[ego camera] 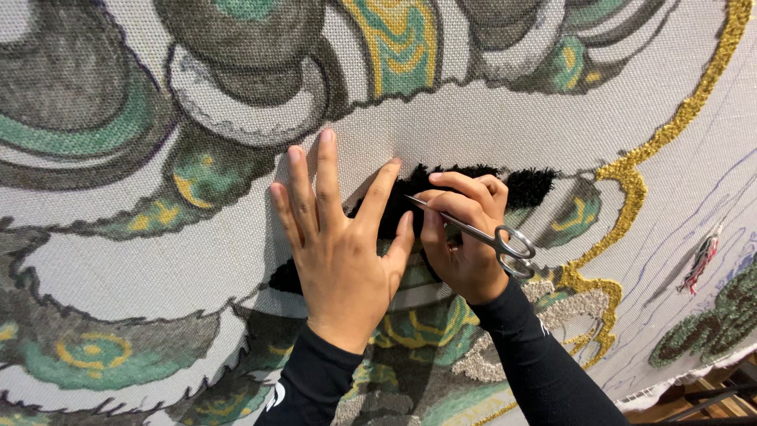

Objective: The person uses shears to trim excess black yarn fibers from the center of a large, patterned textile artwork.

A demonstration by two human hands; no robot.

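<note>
Pinched in my right hand [465,252], the scissors [481,233] lie beside the black tufted patch [473,185] mid-canvas [118,260]; my left hand [335,244] presses flat, fingers spread. A slipped blade could snag backing.

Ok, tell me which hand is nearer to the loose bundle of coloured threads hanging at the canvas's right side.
Right. The right hand, holding the scissors, lies left of the thread bundle, apart from it. The left hand rests flat on the canvas, farther left.
</note>
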